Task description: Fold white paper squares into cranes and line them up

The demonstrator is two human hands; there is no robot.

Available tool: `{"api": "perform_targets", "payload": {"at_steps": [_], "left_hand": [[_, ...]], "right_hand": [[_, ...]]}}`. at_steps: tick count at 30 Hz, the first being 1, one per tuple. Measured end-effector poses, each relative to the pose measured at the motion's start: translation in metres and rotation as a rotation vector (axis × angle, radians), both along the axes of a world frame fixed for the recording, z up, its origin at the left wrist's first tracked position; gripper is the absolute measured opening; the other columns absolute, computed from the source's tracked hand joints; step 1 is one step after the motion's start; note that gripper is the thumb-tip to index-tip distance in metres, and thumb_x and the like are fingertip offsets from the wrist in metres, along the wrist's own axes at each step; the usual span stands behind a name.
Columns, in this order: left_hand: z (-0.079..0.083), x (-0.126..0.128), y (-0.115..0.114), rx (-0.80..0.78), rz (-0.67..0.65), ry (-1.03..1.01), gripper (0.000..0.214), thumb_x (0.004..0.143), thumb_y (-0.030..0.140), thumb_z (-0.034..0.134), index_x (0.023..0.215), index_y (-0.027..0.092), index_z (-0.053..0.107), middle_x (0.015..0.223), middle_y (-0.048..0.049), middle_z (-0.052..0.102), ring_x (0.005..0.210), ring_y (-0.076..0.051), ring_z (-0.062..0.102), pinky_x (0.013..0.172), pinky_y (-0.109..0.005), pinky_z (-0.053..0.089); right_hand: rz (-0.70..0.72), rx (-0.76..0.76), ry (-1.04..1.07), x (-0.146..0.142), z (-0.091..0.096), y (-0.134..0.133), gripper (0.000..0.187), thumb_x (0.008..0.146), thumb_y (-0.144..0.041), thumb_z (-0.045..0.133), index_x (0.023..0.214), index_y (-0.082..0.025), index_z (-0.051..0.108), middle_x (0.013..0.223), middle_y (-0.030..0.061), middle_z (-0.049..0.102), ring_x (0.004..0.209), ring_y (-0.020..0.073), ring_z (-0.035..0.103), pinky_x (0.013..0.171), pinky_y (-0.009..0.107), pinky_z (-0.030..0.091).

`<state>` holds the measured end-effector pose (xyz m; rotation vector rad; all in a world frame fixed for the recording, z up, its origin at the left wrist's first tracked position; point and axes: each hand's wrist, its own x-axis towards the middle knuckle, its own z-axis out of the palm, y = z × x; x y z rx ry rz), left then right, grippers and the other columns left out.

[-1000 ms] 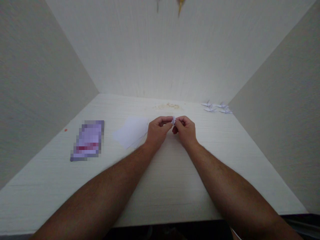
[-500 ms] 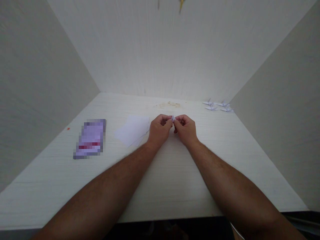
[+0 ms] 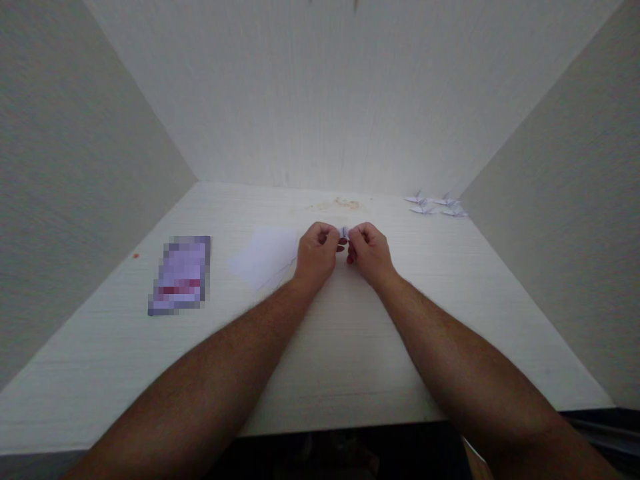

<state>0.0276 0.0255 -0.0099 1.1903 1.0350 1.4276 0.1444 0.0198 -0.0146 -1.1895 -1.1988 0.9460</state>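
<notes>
Between my two hands, over the middle of the table, is a small folded piece of white paper [image 3: 344,233]. My left hand [image 3: 319,250] pinches it from the left with thumb and forefinger. On the other side my right hand [image 3: 369,250] grips it the same way, fingertips close to those of the left. Most of the paper is hidden by the fingers, so its full shape cannot be made out. Just left of my left hand lie a few loose sheets of white paper [image 3: 265,253], overlapping each other.
Several folded paper cranes [image 3: 435,204] stand grouped at the back right, near the corner of the walls. A blurred purple item [image 3: 181,273] lies on the left of the white table [image 3: 345,347]. Brownish marks [image 3: 345,204] show near the back wall [image 3: 320,100].
My fingertips have drawn slightly apart, and more of the folded paper shows between them. Both hands still hold it. The whole view has shifted a little.
</notes>
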Motion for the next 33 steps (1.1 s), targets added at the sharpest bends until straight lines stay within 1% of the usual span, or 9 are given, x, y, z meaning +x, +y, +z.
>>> {"api": "perform_targets", "payload": {"at_steps": [7,10,14,16,18,21,23,26,33], "left_hand": [[0.001,0.0,0.001,-0.039,0.023,0.014,0.008,0.081,0.023,0.058,0.076,0.017,0.057,0.063,-0.0003,0.065,0.058,-0.013,0.064,0.058,-0.025,0.053],[0.002,-0.001,0.001,-0.033,0.03,0.044,0.009,0.08,0.025,0.062,0.078,0.017,0.059,0.063,-0.0005,0.065,0.059,-0.013,0.064,0.057,-0.025,0.052],[0.0,-0.003,0.001,-0.019,-0.006,0.113,0.014,0.078,0.029,0.067,0.081,0.015,0.064,0.063,-0.0015,0.065,0.061,-0.015,0.065,0.06,-0.027,0.051],[-0.002,-0.003,0.003,-0.032,-0.03,0.045,0.015,0.077,0.029,0.068,0.079,0.015,0.063,0.064,-0.0011,0.065,0.061,-0.014,0.065,0.062,-0.028,0.052],[-0.004,-0.003,0.004,-0.069,-0.065,-0.084,0.016,0.074,0.028,0.071,0.074,0.015,0.062,0.066,-0.0004,0.064,0.061,-0.013,0.063,0.064,-0.028,0.053],[-0.002,-0.004,0.004,-0.149,-0.165,-0.271,0.017,0.069,0.024,0.075,0.069,0.014,0.061,0.066,0.0001,0.063,0.059,-0.011,0.06,0.063,-0.027,0.051],[0.0,-0.006,0.004,-0.194,-0.242,-0.342,0.016,0.067,0.021,0.075,0.067,0.014,0.061,0.066,-0.0005,0.062,0.058,-0.011,0.059,0.062,-0.026,0.049],[0.004,-0.008,0.004,-0.241,-0.304,-0.38,0.014,0.066,0.019,0.074,0.066,0.013,0.061,0.066,-0.0014,0.062,0.057,-0.011,0.058,0.06,-0.026,0.048],[0.003,-0.012,0.007,-0.279,-0.329,-0.42,0.013,0.069,0.019,0.072,0.065,0.014,0.06,0.065,-0.0014,0.063,0.056,-0.011,0.058,0.058,-0.025,0.047]], "right_hand": [[0.034,-0.039,0.09,0.003,-0.001,0.002,0.021,0.084,-0.035,0.057,0.069,-0.022,0.049,0.049,-0.0087,0.048,0.039,0.0073,0.044,0.04,0.021,0.042],[0.075,-0.048,0.019,0.003,0.0,0.0,0.029,0.084,-0.043,0.06,0.068,-0.021,0.05,0.05,-0.0075,0.049,0.041,0.0074,0.044,0.04,0.021,0.042],[0.121,-0.017,-0.064,0.006,0.0,-0.002,0.04,0.084,-0.055,0.06,0.066,-0.02,0.052,0.05,-0.0066,0.048,0.042,0.0072,0.043,0.041,0.022,0.041],[0.145,-0.003,-0.064,0.008,-0.001,-0.003,0.042,0.083,-0.058,0.062,0.067,-0.02,0.052,0.049,-0.0069,0.047,0.042,0.0071,0.042,0.042,0.022,0.04],[0.183,0.003,-0.028,0.01,-0.001,-0.003,0.042,0.082,-0.058,0.063,0.068,-0.021,0.053,0.048,-0.0075,0.046,0.042,0.007,0.042,0.043,0.022,0.041],[0.254,0.01,0.054,0.013,-0.002,-0.003,0.04,0.081,-0.057,0.066,0.068,-0.021,0.054,0.048,-0.0081,0.046,0.042,0.007,0.041,0.045,0.022,0.042],[0.301,0.006,0.111,0.014,-0.003,-0.003,0.039,0.08,-0.055,0.069,0.068,-0.021,0.054,0.048,-0.0084,0.046,0.042,0.0069,0.04,0.045,0.023,0.042],[0.369,-0.016,0.19,0.016,-0.004,-0.001,0.038,0.079,-0.053,0.071,0.068,-0.021,0.053,0.05,-0.0085,0.047,0.043,0.0069,0.041,0.046,0.023,0.043],[0.42,-0.057,0.293,0.018,-0.002,-0.003,0.037,0.075,-0.05,0.076,0.068,-0.021,0.054,0.051,-0.0083,0.049,0.045,0.0073,0.044,0.048,0.023,0.046]]}}
